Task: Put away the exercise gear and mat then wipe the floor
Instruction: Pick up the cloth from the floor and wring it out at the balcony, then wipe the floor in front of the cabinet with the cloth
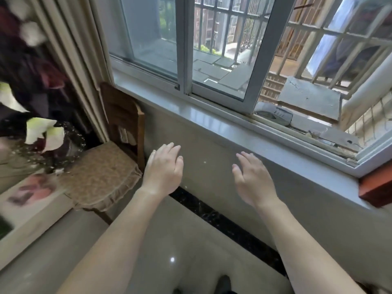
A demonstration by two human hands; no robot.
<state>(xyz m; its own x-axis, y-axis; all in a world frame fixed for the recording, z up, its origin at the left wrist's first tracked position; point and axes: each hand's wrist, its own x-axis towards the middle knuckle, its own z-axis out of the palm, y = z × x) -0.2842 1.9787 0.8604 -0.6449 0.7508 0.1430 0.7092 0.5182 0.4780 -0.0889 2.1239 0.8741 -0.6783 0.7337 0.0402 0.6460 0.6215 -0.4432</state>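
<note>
My left hand point(164, 169) and my right hand point(253, 179) are stretched out in front of me, side by side and apart, fingers straight and relaxed, holding nothing. They hover before the grey wall below the window sill point(212, 124). The glossy tiled floor point(161, 251) lies under my arms, edged by a black marble strip point(222, 221) along the wall. No exercise gear, mat or cloth is in view.
A wooden chair point(125, 115) with a brown cushion point(99, 177) stands at the left by the curtain point(70, 60). A glass vase with artificial flowers point(42, 132) is at far left. The sliding window point(212, 49) is partly open. A red-brown box point(377, 187) rests at the sill's right end.
</note>
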